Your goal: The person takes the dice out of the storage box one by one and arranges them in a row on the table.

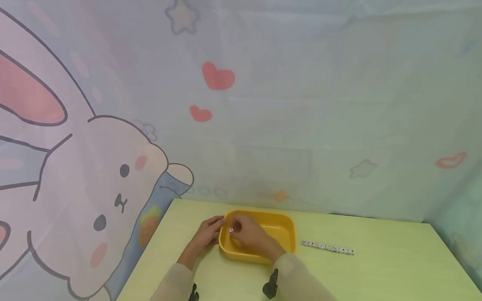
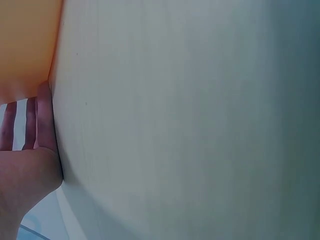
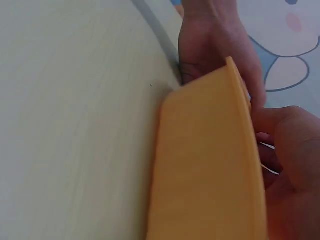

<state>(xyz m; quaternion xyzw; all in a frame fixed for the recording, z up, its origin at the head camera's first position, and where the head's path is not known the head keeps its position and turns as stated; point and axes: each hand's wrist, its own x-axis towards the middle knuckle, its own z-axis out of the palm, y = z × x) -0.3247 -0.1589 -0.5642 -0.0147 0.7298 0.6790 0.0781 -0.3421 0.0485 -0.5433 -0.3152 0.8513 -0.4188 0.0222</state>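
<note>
A yellow plastic basin [image 1: 278,230] stands on the table. My right hand [image 1: 250,234] reaches into its left part and pinches a small white die [image 1: 231,230] between the fingertips. In the right wrist view, the basin wall [image 3: 205,150] hides part of that hand, and the die cannot be seen. Against the basin's outer left side rests my left hand [image 1: 206,233], its fingers [image 2: 45,117] fairly straight and touching the wall near the rim. To the right of the basin, several white dice [image 1: 327,247] lie in one straight row on the table.
The pale yellow-green table [image 1: 391,263] stretches right of the dice row and in front of the basin. Behind it hangs a printed cloth backdrop [image 1: 301,104] with a rabbit, hearts and stars. Another cloth panel [image 1: 463,234] borders the right side.
</note>
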